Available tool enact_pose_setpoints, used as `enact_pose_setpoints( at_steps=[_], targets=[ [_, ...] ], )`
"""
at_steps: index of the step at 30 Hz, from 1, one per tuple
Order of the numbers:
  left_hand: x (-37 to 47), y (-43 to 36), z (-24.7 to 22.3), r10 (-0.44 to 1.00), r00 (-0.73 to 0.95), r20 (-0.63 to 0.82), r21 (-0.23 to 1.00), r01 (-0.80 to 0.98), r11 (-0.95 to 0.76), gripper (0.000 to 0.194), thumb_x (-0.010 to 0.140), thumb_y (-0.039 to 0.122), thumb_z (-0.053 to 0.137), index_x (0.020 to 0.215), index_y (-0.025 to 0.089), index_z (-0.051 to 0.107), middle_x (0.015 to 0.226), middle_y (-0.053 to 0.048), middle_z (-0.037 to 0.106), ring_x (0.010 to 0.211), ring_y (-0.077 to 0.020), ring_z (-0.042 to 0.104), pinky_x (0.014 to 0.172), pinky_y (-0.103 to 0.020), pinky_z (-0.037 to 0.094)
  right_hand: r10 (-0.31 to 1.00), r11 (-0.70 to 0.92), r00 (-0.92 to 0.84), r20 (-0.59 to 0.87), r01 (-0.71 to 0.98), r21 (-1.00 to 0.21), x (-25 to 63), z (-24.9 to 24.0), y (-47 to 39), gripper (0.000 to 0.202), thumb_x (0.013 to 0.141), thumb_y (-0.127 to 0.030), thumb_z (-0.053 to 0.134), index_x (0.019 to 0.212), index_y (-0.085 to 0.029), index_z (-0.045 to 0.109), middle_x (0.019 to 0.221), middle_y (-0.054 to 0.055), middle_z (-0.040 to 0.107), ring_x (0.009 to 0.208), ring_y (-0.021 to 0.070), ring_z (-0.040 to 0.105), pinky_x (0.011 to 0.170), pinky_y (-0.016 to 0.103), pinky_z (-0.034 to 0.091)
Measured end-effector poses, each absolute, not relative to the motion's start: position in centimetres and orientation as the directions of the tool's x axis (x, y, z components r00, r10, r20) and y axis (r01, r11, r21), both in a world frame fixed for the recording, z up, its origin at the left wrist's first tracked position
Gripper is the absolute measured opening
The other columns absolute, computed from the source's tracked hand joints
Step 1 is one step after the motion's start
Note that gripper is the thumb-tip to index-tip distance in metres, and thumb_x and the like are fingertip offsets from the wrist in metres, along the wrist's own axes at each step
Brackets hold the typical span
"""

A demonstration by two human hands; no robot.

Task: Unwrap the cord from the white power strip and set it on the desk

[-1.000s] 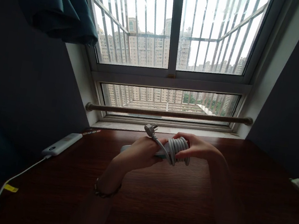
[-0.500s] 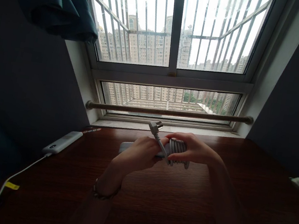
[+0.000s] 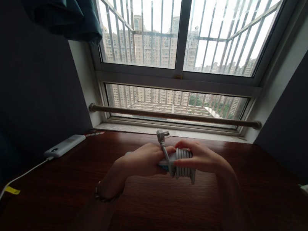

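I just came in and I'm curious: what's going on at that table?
A person has both hands on what looks like a power strip, over the brown table. The left hand grips its body, and the right hand holds the coiled cord at one end. The plug sticks up above the left hand, not plugged into anything.

Pictured wearing a slim, dark bracelet (image 3: 105, 200) around the left wrist (image 3: 118, 174), looped just behind the left hand (image 3: 147, 160). Flecked with small lighter spots along the band, either braided or beaded, too dim to tell which. Shown bare at the right hand (image 3: 201, 157) and right wrist (image 3: 223, 166), and along both forearms (image 3: 234, 201), tapering toward the wrists and dimmed by shadow near the bottom edge.
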State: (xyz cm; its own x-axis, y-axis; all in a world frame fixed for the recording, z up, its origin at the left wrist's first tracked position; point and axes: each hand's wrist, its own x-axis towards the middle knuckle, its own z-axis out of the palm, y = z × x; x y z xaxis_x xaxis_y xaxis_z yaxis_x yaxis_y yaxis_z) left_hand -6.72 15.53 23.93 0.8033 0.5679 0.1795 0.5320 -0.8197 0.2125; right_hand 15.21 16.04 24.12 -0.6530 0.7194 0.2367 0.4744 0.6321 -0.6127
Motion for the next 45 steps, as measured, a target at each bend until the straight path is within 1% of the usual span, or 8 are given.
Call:
enact_pose_setpoints(
  at_steps=[12, 18, 26, 30, 33, 36, 39, 45],
  targets=[
    [-8.0, 15.3, 25.1, 0.541, 0.830, 0.137, 0.355, 0.469, -0.809, 0.050, 0.073, 0.030, 0.071, 0.118, 0.029, 0.049, 0.114, 0.003, 0.059, 0.098, -0.0197, 0.056, 0.080, -0.026, 0.040, 0.660, 0.635, -0.711, 0.243, 0.355, -0.686, 15.1, 24.4, 15.8, 0.033, 0.078, -0.037, 0.073, 0.099, -0.014, 0.060, 0.083, 0.000, 0.058, 0.075, 0.0155, 0.053, 0.062, 0.024, 0.041],
    [-8.1, 15.0, 25.0, 0.620, 0.777, 0.111, 0.357, 0.550, -0.755, 0.041, 0.077, 0.034, 0.065, 0.114, 0.024, 0.052, 0.104, -0.002, 0.062, 0.090, -0.0218, 0.057, 0.075, -0.026, 0.040, 0.737, 0.586, -0.638, 0.224, 0.437, -0.683, 15.3, 24.0, 16.6, 0.037, 0.078, -0.041, 0.073, 0.099, -0.013, 0.062, 0.088, 0.002, 0.060, 0.081, 0.0184, 0.054, 0.068, 0.026, 0.041],
    [-9.6, 16.0, 25.7, 0.519, 0.851, 0.078, 0.622, 0.366, -0.692, 0.049, 0.077, 0.028, 0.067, 0.122, 0.021, 0.049, 0.110, -0.002, 0.059, 0.097, -0.0200, 0.055, 0.083, -0.025, 0.040, 0.713, 0.426, -0.675, 0.190, 0.202, -0.882, 16.5, 24.9, 16.0, 0.034, 0.078, -0.034, 0.071, 0.102, -0.012, 0.061, 0.089, 0.003, 0.060, 0.079, 0.0169, 0.054, 0.063, 0.022, 0.042],
    [-9.3, 16.6, 25.0, 0.544, 0.831, 0.120, 0.622, 0.364, -0.693, 0.062, 0.074, 0.020, 0.067, 0.132, 0.023, 0.043, 0.124, -0.004, 0.053, 0.111, -0.0217, 0.049, 0.097, -0.029, 0.035, 0.746, 0.351, -0.652, 0.137, 0.210, -0.913, 16.2, 23.8, 17.2, 0.042, 0.077, -0.033, 0.072, 0.111, -0.012, 0.057, 0.099, 0.007, 0.062, 0.089, 0.0208, 0.057, 0.072, 0.027, 0.046],
    [-8.6, 17.5, 24.0, 0.598, 0.781, 0.180, 0.640, 0.369, -0.675, 0.070, 0.071, 0.019, 0.069, 0.135, 0.023, 0.040, 0.129, -0.004, 0.050, 0.118, -0.0221, 0.044, 0.102, -0.030, 0.030, 0.806, 0.386, -0.549, 0.221, 0.205, -0.899, 16.1, 23.0, 18.0, 0.049, 0.075, -0.036, 0.074, 0.114, -0.013, 0.056, 0.112, 0.009, 0.058, 0.101, 0.0249, 0.055, 0.082, 0.033, 0.047],
    [-7.7, 18.0, 23.1, 0.645, 0.728, 0.231, 0.704, 0.333, -0.627, 0.062, 0.073, 0.020, 0.066, 0.130, 0.021, 0.042, 0.116, -0.003, 0.057, 0.104, -0.0209, 0.053, 0.089, -0.028, 0.041, 0.824, 0.566, -0.272, 0.497, 0.448, -0.692, 15.2, 23.0, 17.5, 0.045, 0.076, -0.030, 0.074, 0.114, -0.013, 0.058, 0.114, 0.010, 0.057, 0.106, 0.0269, 0.052, 0.089, 0.039, 0.042],
    [-6.3, 18.0, 22.4, 0.731, 0.611, 0.304, 0.599, 0.474, -0.645, 0.046, 0.073, 0.025, 0.064, 0.117, 0.019, 0.049, 0.100, -0.003, 0.062, 0.090, -0.0226, 0.058, 0.077, -0.029, 0.044, 0.637, 0.661, -0.124, 0.761, 0.595, -0.456, 13.0, 23.2, 16.0, 0.028, 0.082, -0.017, 0.067, 0.108, -0.011, 0.060, 0.106, 0.009, 0.060, 0.100, 0.0240, 0.053, 0.088, 0.034, 0.040],
    [-3.8, 16.8, 20.7, 0.837, 0.470, 0.280, 0.199, 0.825, -0.529, 0.029, 0.078, 0.027, 0.047, 0.103, 0.017, 0.057, 0.099, -0.013, 0.065, 0.090, -0.0349, 0.061, 0.068, -0.038, 0.044, 0.663, 0.686, -0.212, 0.718, 0.558, -0.468, 9.4, 21.3, 16.1, 0.017, 0.089, -0.021, 0.062, 0.103, -0.012, 0.060, 0.092, 0.008, 0.057, 0.085, 0.0218, 0.055, 0.074, 0.030, 0.042]
  ],
)
